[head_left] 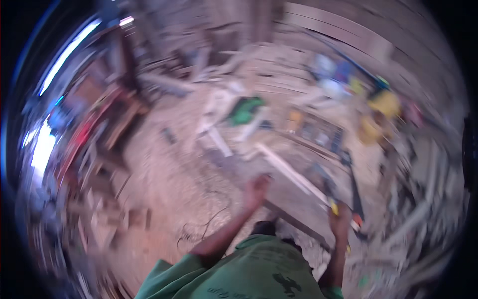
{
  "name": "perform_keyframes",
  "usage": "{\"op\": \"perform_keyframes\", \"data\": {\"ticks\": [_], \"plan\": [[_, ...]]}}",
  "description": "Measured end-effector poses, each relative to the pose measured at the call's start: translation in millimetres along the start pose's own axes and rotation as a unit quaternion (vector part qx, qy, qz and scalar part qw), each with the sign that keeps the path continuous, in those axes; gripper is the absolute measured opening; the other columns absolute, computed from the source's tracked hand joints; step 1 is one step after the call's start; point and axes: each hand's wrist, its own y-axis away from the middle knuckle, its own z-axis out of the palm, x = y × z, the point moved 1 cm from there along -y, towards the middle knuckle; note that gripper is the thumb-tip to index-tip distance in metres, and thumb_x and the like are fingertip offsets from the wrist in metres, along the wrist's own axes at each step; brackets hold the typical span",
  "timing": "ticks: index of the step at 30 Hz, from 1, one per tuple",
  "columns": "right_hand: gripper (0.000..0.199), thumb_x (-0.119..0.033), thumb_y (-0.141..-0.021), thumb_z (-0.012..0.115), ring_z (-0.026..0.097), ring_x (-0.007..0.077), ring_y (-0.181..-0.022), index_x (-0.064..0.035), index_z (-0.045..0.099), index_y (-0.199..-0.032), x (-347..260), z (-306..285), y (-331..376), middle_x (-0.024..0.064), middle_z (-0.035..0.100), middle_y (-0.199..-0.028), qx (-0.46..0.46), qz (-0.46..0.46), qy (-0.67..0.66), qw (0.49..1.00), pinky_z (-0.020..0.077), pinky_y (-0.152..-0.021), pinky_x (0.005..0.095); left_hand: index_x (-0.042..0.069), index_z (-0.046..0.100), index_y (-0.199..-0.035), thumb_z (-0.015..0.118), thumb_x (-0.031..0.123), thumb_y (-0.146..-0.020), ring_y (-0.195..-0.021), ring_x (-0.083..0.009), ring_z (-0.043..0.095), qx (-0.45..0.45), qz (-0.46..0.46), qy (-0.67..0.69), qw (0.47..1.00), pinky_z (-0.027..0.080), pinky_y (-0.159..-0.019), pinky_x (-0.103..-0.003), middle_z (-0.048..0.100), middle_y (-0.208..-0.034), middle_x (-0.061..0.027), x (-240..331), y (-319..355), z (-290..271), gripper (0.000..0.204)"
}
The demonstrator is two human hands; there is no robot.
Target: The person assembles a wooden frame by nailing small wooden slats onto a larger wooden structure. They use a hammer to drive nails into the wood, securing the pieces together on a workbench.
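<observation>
The whole picture is smeared by motion. My right hand (339,220) is closed around a yellow-handled tool (334,206). A greyish, blade-like part (322,178) seems to run forward from it, and its exact kind is too blurred to name. My left hand (258,191) is over the near-left part of a low grey-brown work surface (286,197); its fingers are blurred and I see nothing held in it. A long pale wood strip (291,173) lies slanting on this surface, between and beyond my hands. Right of my right hand is a dark, long tool (355,192) with an orange end.
A wooden tray (318,133) with assorted items stands ahead, near a green item (246,110) and pale boards (219,141). Yellow containers (384,105) are at far right. Scrap wood (418,209) piles up on the right. A dark cord (205,230) lies on the dusty floor (159,199).
</observation>
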Motion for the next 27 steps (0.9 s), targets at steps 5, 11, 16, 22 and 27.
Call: {"op": "perform_keyframes", "data": {"ticks": [5, 11, 16, 22, 27], "plan": [[0.036, -0.020, -0.083, 0.085, 0.073, 0.0395, -0.099, -0.0088, 0.077, -0.117, -40.2, -40.4, -39.8, 0.0161, 0.076, -0.103, -0.118, 0.044, 0.043, 0.991, 0.0546, -0.097, 0.0502, 0.001, 0.077, -0.135, 0.069, 0.022, -0.111, -0.102, -0.0222, 0.078, -0.071, 0.050, -0.023, 0.996, 0.059, -0.093, -0.035, 0.083, -0.115, -0.0153, 95.3, -132.5, 38.2, 0.034], [0.057, -0.030, -0.080, 0.092, 0.065, 0.0250, -0.132, -0.0199, 0.079, -0.135, -65.5, -46.2, -38.8, -0.0025, 0.078, -0.127, -0.102, 0.152, 0.135, 0.974, 0.0258, -0.129, 0.0653, 0.010, 0.082, -0.119, 0.070, 0.025, -0.098, -0.100, -0.0415, 0.075, -0.295, 0.223, -0.162, 0.915, 0.060, -0.090, -0.053, 0.079, -0.108, -0.0197, 41.0, -255.3, 162.3, 0.028], [0.042, -0.040, -0.090, 0.088, 0.063, 0.0270, -0.137, -0.0172, 0.084, -0.125, -66.6, -42.0, -20.9, 0.0031, 0.078, -0.131, -0.062, 0.236, 0.103, 0.964, 0.0234, -0.132, 0.0613, 0.009, 0.081, -0.103, 0.072, 0.023, -0.094, -0.105, -0.0407, 0.073, -0.401, 0.321, -0.247, 0.821, 0.058, -0.095, -0.056, 0.078, -0.104, -0.0168, 4.8, -281.4, 270.0, 0.018], [0.040, -0.042, -0.092, 0.086, 0.065, 0.0271, -0.132, -0.0161, 0.083, -0.122, -62.5, -35.1, -19.6, 0.0065, 0.079, -0.126, -0.027, 0.262, 0.098, 0.960, 0.0293, -0.128, 0.0596, 0.014, 0.084, -0.104, 0.070, 0.021, -0.091, -0.129, -0.0334, 0.062, -0.375, 0.451, -0.369, 0.721, 0.049, -0.112, -0.051, 0.075, -0.120, -0.0104, -37.8, -275.1, 348.1, 0.020], [0.038, -0.039, -0.090, 0.089, 0.067, 0.0269, -0.126, -0.0156, 0.082, -0.119, -66.3, -38.5, -25.2, 0.0053, 0.080, -0.118, -0.010, 0.265, 0.091, 0.960, 0.0330, -0.124, 0.0581, 0.020, 0.082, -0.101, 0.072, 0.021, -0.089, -0.126, -0.0350, 0.063, -0.386, 0.353, -0.307, 0.795, 0.047, -0.109, -0.055, 0.073, -0.120, -0.0111, -40.4, -280.2, 361.1, 0.016]]}}
